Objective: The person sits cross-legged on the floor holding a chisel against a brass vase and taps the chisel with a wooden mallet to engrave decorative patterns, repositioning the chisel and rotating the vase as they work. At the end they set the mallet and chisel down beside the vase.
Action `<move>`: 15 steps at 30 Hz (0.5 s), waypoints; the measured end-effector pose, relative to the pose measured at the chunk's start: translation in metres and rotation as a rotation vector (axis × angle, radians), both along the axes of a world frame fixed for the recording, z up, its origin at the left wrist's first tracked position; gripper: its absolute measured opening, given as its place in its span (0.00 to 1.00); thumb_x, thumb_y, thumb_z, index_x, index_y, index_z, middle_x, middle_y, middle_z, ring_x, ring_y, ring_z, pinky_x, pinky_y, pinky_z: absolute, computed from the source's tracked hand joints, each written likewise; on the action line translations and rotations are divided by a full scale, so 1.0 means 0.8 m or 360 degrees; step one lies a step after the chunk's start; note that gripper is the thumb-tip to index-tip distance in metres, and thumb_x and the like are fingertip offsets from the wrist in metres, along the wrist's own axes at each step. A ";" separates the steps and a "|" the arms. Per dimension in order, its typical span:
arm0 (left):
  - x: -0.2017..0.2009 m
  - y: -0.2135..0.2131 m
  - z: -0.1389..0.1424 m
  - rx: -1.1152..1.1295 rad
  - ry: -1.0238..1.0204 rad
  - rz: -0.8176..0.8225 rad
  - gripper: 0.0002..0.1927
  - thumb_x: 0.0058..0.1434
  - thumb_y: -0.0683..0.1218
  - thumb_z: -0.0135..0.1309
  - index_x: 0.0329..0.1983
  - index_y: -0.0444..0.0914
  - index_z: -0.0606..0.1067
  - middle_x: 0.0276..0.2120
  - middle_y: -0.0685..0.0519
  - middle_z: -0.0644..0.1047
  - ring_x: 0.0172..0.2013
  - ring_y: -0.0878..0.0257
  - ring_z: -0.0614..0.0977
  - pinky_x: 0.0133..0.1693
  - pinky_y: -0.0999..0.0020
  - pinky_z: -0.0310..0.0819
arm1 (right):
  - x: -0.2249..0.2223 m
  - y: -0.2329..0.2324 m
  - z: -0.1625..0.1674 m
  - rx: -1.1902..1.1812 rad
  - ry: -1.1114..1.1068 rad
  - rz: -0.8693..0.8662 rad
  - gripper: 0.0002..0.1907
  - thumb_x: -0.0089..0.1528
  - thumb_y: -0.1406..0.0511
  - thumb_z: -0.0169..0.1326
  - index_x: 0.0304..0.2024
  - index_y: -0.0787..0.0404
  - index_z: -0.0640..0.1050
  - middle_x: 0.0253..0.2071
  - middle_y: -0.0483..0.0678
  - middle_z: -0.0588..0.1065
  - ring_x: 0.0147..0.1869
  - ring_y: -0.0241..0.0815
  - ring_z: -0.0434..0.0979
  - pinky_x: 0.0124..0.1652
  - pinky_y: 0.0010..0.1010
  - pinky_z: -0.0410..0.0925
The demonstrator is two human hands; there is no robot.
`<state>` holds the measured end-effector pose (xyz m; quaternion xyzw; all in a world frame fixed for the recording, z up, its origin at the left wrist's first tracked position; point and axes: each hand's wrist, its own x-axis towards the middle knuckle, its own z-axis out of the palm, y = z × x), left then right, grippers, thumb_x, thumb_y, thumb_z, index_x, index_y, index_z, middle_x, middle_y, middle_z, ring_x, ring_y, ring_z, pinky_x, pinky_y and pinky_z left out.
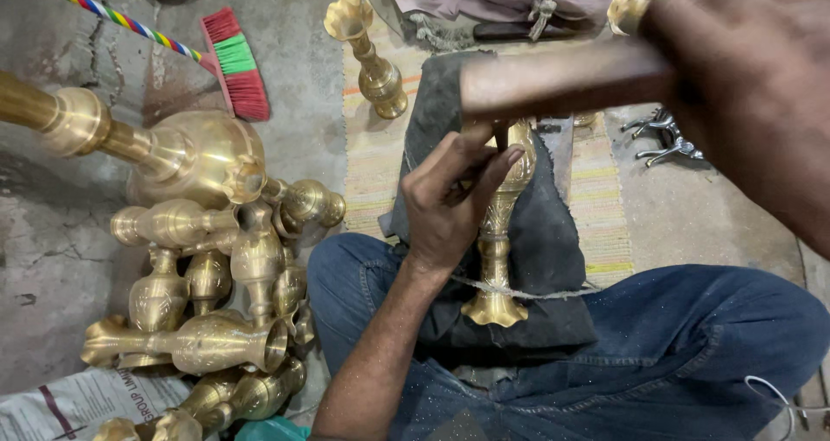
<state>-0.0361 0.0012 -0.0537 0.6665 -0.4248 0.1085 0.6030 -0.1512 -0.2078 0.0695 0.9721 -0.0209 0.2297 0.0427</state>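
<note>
A heap of brass vases (207, 277) lies on the concrete floor (52, 251) at its left side. A red-and-green brush (235, 60) lies near the floor's top edge. A single brass vase (367, 52) stands upright on the striped mat (605, 225). A newspaper (78, 402) occupies the bottom-left corner.

Left hand (450, 201) steadies chisel on brass vase (500, 233); right hand (743, 69) grips hammer (562, 79).

A glossy brass vase (499, 225) lies on matt dark cloth (553, 233), beneath a smooth wooden mallet (562, 79).
</note>
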 end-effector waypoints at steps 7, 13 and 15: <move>-0.001 0.002 0.009 0.0111 0.0099 0.0038 0.17 0.67 0.44 0.65 0.57 0.38 0.79 0.33 0.55 0.79 0.31 0.72 0.80 0.31 0.74 0.74 | -0.002 0.004 0.009 -0.0221 0.0041 -0.0052 0.19 0.57 0.68 0.66 0.50 0.61 0.77 0.40 0.53 0.75 0.45 0.54 0.77 0.47 0.44 0.70; -0.001 0.003 0.011 0.0035 0.0081 -0.0031 0.17 0.69 0.46 0.64 0.58 0.38 0.77 0.39 0.55 0.81 0.36 0.74 0.84 0.35 0.77 0.81 | -0.001 0.009 0.009 -0.0159 0.0032 -0.0027 0.22 0.56 0.70 0.65 0.53 0.63 0.76 0.43 0.55 0.75 0.48 0.55 0.77 0.49 0.44 0.70; -0.002 0.003 0.012 0.0018 0.0150 -0.0054 0.17 0.69 0.45 0.64 0.58 0.38 0.77 0.40 0.55 0.81 0.37 0.73 0.84 0.37 0.76 0.82 | -0.001 0.008 0.010 -0.0092 0.0152 -0.0078 0.17 0.59 0.70 0.66 0.49 0.61 0.77 0.38 0.53 0.74 0.45 0.53 0.77 0.47 0.43 0.70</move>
